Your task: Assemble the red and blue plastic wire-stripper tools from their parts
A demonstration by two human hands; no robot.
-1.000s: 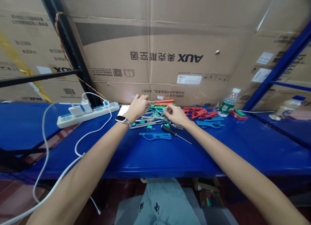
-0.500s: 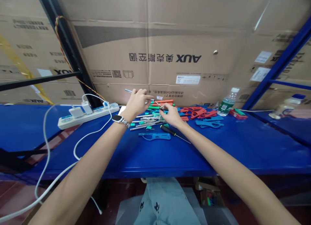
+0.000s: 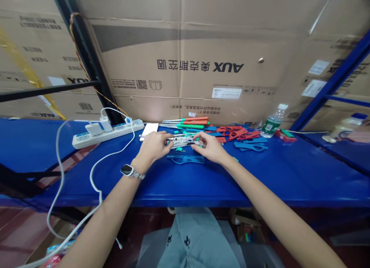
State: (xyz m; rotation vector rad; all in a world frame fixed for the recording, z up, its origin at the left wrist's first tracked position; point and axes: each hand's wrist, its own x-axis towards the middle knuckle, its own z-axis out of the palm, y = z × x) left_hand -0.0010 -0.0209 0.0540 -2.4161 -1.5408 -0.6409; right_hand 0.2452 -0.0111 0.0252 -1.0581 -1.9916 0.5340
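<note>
My left hand [image 3: 155,146] is closed around a slim metal tube, whose tip pokes out past the fingers toward the middle. Facing it, my right hand [image 3: 210,147] pinches a small piece, partly dark, too small to name. Between and behind both hands lies a pile of metal tubes [image 3: 183,140] with small green caps [image 3: 179,149] among them. A blue plastic lighter half-shell [image 3: 186,159] lies just in front of the pile. Long lighters with orange handles [image 3: 199,118] and green handles [image 3: 196,126] lie behind it.
Red shells [image 3: 237,134] and blue shells [image 3: 251,145] lie to the right, before a water bottle [image 3: 273,122]. At left stands a power strip [image 3: 83,140] with a trailing white cable [image 3: 94,171]. A white flat object [image 3: 150,128] lies behind my left hand. Cardboard [image 3: 179,36] backs the shelf.
My left hand has come down and toward me with the metal tube, which was raised. My right hand has also lowered over the near right side of the pile; the screwdriver there no longer shows.
</note>
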